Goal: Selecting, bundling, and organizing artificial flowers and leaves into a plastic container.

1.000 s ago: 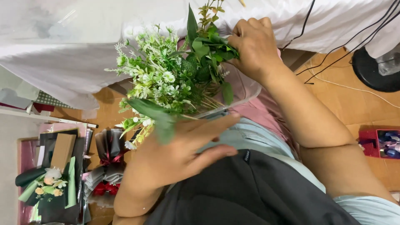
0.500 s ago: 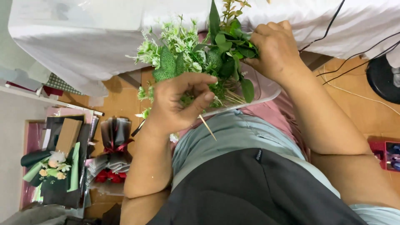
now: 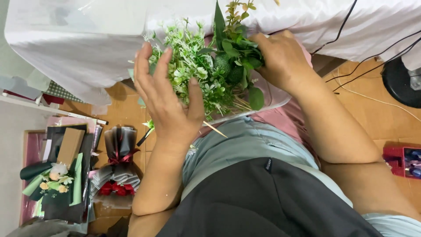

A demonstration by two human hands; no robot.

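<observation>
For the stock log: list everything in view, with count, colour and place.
Greenery bunch: one, green with pale sprigs, at the table edge between the hands.
Table cloth: one, white, across the top.
Wrapped bouquets: two, dark wrap with red bows, on the floor at left.
Small bouquet: one, green wrap with pale flowers, far left.
Cables: several, black, upper right.
Box: one, red, right edge.
Left hand: open, fingers spread against the greenery.
Right hand: closed around the greenery.
</observation>
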